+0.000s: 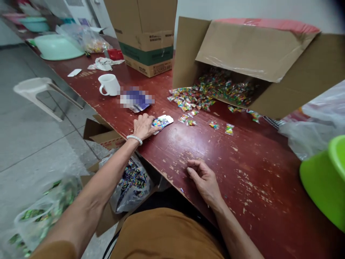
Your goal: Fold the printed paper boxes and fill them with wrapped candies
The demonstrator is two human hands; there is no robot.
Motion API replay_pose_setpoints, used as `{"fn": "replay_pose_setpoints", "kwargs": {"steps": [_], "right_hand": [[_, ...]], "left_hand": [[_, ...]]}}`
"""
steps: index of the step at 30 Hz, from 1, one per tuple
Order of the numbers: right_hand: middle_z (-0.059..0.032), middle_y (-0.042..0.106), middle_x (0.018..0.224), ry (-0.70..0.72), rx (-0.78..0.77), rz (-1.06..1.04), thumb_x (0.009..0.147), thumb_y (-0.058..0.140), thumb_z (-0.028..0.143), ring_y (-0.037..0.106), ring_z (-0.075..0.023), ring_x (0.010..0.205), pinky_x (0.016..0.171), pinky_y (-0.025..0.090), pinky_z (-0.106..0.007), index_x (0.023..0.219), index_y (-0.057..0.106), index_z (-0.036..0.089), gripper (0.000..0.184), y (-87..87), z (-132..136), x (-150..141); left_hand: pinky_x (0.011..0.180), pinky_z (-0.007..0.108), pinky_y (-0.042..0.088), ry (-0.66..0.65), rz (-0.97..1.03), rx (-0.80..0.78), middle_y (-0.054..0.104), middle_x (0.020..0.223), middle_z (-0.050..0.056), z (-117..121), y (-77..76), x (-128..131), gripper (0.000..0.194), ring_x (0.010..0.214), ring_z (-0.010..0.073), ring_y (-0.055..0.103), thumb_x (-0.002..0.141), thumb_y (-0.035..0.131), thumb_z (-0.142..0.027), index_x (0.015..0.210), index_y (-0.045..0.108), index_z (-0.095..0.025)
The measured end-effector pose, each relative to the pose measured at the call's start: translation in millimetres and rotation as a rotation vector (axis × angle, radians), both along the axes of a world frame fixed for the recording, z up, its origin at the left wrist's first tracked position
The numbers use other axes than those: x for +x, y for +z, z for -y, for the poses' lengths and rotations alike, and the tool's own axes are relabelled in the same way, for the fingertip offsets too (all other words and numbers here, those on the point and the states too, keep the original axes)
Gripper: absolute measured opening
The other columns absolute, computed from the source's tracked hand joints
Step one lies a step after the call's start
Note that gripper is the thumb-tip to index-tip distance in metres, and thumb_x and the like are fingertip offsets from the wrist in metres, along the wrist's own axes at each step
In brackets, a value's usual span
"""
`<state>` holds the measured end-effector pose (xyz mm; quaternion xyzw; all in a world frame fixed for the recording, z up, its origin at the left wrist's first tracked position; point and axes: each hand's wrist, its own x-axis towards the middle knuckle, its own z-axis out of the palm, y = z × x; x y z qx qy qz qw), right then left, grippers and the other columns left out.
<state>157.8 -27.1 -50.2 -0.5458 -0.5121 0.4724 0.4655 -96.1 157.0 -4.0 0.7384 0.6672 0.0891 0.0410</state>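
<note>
printed sachet (162, 121) is touched at its edge by the flat, outstretched fingers of the palm-down left hand (143, 126) on the worn red tabletop (242, 172); the right hand (203, 181) is rested apart, loosely curled, empty.

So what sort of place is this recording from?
Probably a small packing workroom: a cardboard carton spilling small colourful packets onto a worn red table, another carton behind, and a plastic basin further along.
</note>
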Motion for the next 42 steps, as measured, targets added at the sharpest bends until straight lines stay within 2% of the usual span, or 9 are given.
{"fn": "replay_pose_setpoints", "kwargs": {"steps": [5,8,12,15,17,22,29,35,42], "right_hand": [[-0.0014,0.064,0.082,-0.027,-0.133,-0.213,0.08,0.072,0.043,0.057,-0.0134,0.067,0.062,0.048,-0.027,0.107,0.065,0.02,0.036,9.1,-4.0,-2.1],[-0.0067,0.067,0.109,-0.128,-0.15,-0.328,0.075,0.076,0.044,0.063,-0.0158,0.081,0.065,0.052,-0.027,0.122,0.056,0.023,0.055,22.2,-7.1,-10.7],[-0.0055,0.07,0.104,-0.1,-0.082,-0.42,0.078,0.074,0.041,0.065,-0.0162,0.081,0.072,0.055,-0.029,0.115,0.06,0.023,0.044,44.5,-6.5,-25.2],[0.0004,0.067,0.076,0.035,-0.127,-0.427,0.084,0.07,0.039,0.056,-0.0108,0.052,0.05,0.05,-0.024,0.102,0.064,0.022,0.026,57.3,0.0,-30.5],[0.0034,0.062,0.069,0.113,-0.149,-0.421,0.086,0.068,0.039,0.047,-0.0074,0.039,0.038,0.042,-0.021,0.103,0.063,0.023,0.024,61.4,5.3,-30.7],[0.0041,0.06,0.072,0.229,-0.181,-0.498,0.091,0.062,0.043,0.05,-0.0074,0.034,0.031,0.04,-0.02,0.121,0.057,0.025,0.036,61.1,12.1,-29.4],[-0.0063,0.064,0.12,0.218,-0.124,-0.575,0.086,0.07,0.04,0.063,-0.0107,0.06,0.047,0.053,-0.023,0.126,0.057,0.029,0.044,59.8,11.3,-32.3],[-0.0021,0.069,0.084,0.168,-0.207,-0.591,0.083,0.071,0.043,0.056,-0.0103,0.051,0.048,0.052,-0.026,0.101,0.064,0.022,0.029,56.1,7.6,-31.5],[-0.0005,0.07,0.073,-0.117,0.015,-0.207,0.08,0.069,0.038,0.059,-0.0127,0.058,0.056,0.049,-0.024,0.081,0.067,0.018,0.021,55.9,-3.2,-24.9]], "left_hand": [[0.074,0.035,0.043,0.192,0.621,0.085,0.065,0.09,0.006,25.8,7.1,10.4,0.031,0.088,0.0266,0.059,0.072,0.072,-0.041,0.092,0.061,-0.02],[0.059,0.028,0.044,0.169,0.832,-0.004,0.062,0.071,-0.001,72.7,14.0,27.1,0.031,0.061,0.0166,0.058,0.072,0.072,-0.044,0.082,0.056,-0.02],[0.061,0.025,0.047,-0.052,1.35,-0.594,0.066,0.076,0.0,144.0,21.1,46.4,0.036,0.063,0.0136,0.06,0.066,0.083,-0.041,0.085,0.062,-0.018],[0.077,0.029,0.05,-0.296,1.532,-1.033,0.072,0.094,0.008,170.7,19.4,50.3,0.05,0.083,0.0193,0.066,0.067,0.083,-0.047,0.101,0.069,-0.015],[0.078,0.03,0.05,-0.375,1.589,-1.125,0.073,0.093,0.012,175.5,15.0,50.8,0.05,0.084,0.021,0.067,0.07,0.079,-0.052,0.099,0.071,-0.013],[0.068,0.03,0.051,-0.362,1.664,-1.011,0.073,0.08,0.011,175.9,7.6,56.2,0.048,0.072,0.0214,0.067,0.065,0.082,-0.054,0.089,0.073,-0.013],[0.051,0.025,0.052,-0.171,1.609,-0.92,0.069,0.064,0.007,173.7,12.1,59.6,0.037,0.052,0.0166,0.064,0.071,0.08,-0.045,0.082,0.069,-0.011],[0.054,0.026,0.055,-0.062,1.569,-0.851,0.068,0.069,0.005,169.6,9.9,64.6,0.036,0.056,0.0143,0.063,0.075,0.08,-0.042,0.088,0.067,-0.011],[0.08,0.026,0.055,-0.127,1.414,-0.532,0.069,0.11,0.007,174.1,12.7,77.9,0.041,0.093,0.0167,0.065,0.089,0.065,-0.041,0.12,0.058,-0.016]]}}
